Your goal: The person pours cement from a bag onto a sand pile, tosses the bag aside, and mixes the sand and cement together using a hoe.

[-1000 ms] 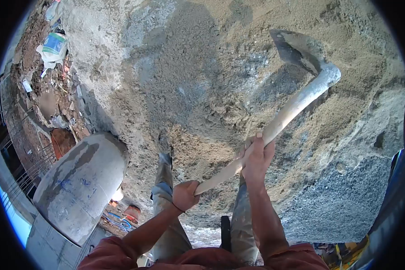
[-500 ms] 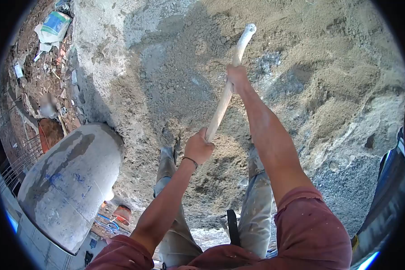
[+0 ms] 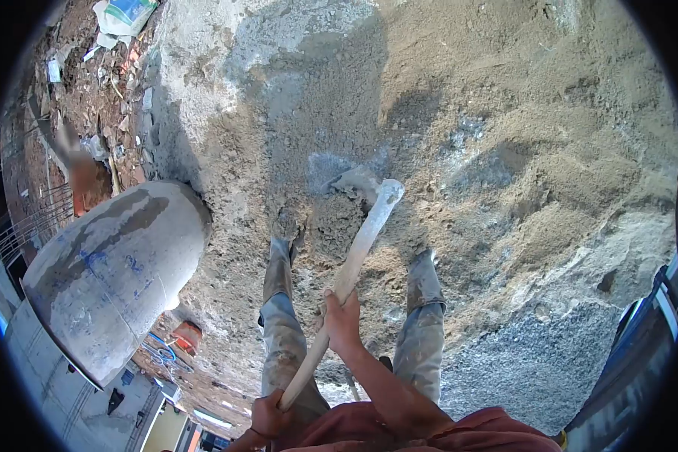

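I grip a long wooden-handled hoe (image 3: 363,245), its handle running from near my waist up to a pale, worn top end. My right hand (image 3: 342,325) is wrapped round the middle of the handle. Lower down, close to my left thigh, my left hand (image 3: 270,416) is closed round the butt end. The hoe's head is at the loose, grey-brown sand mix (image 3: 331,218) in front of my feet, where the blade is partly hidden by the mix and dust.
A large grey concrete cylinder (image 3: 120,279) lies on the left, with rubble (image 3: 90,90) and a torn bag (image 3: 124,15) beyond it. Gravel (image 3: 520,369) is piled at the right. Near the cylinder's lower end are an orange container (image 3: 187,337) and a blue cord (image 3: 162,352).
Both hands have pulled the hoe down and back toward my body. Its top end has dropped from the upper middle to just ahead of my feet.
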Tool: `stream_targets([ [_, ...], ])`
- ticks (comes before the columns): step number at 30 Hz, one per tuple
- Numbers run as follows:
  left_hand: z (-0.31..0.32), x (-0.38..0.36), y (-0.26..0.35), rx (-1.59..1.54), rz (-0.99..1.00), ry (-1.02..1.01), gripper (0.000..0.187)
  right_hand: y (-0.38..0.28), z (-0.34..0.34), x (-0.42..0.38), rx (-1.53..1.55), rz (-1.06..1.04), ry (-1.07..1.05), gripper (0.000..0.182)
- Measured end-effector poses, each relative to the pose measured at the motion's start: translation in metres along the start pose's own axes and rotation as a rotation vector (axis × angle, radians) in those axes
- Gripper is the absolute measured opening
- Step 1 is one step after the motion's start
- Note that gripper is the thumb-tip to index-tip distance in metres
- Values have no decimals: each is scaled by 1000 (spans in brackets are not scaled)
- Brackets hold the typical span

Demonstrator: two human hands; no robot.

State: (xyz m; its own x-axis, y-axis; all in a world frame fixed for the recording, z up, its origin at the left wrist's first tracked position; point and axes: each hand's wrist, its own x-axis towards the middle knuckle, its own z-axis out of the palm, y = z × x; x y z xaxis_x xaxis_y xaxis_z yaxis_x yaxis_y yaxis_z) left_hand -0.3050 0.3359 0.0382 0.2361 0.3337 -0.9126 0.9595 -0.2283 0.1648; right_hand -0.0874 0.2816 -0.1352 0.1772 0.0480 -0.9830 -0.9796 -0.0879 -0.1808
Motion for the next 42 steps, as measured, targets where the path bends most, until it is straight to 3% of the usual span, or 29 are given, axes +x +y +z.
stream_targets([
  [2,15,20,11,54,92,60,21,-29,-4,11,24,-93,-40,19],
  [4,26,86,37,-55,256,114,24,-100,2,34,45,-279,-94,14],
  [6,17,178,108,-129,474,200,25,-194,13,57,164,-450,-114,16],
  [8,8,282,178,-101,669,292,32,-286,28,98,62,-704,-83,21],
  [10,-20,377,246,-202,786,352,36,-370,55,154,-76,-940,98,29],
  [11,-41,409,272,-191,755,323,34,-398,68,186,-158,-1077,106,30],
  [13,-67,440,285,-148,708,289,40,-415,96,230,-310,-939,182,30],
  [14,-59,444,270,-146,710,286,40,-404,106,258,-373,-859,143,31],
  [16,-25,439,214,-346,447,49,49,-336,119,299,-496,-641,140,37],
  [17,-3,424,186,-319,396,63,53,-298,111,358,-627,-609,144,39],
  [18,14,406,160,-293,336,78,57,-270,106,363,-668,-620,155,39],
  [24,29,253,120,-315,158,6,45,-167,72,229,-589,-364,16,36],
  [29,30,112,5,-162,25,-22,45,-30,55,120,-423,-297,-16,30],
  [33,-3,-2,-57,-27,-63,-32,25,77,41,30,-225,9,-68,29],
  [36,-2,-44,-58,-72,-89,30,20,108,36,0,-264,107,-54,32],
  [38,13,-50,-59,-17,-93,36,22,90,26,3,-181,53,-74,32],
  [40,8,-30,-30,62,-20,13,23,56,8,-6,-108,-11,-75,27],
  [42,24,22,2,-2,158,32,23,-20,-7,8,-41,-141,-48,20],
])
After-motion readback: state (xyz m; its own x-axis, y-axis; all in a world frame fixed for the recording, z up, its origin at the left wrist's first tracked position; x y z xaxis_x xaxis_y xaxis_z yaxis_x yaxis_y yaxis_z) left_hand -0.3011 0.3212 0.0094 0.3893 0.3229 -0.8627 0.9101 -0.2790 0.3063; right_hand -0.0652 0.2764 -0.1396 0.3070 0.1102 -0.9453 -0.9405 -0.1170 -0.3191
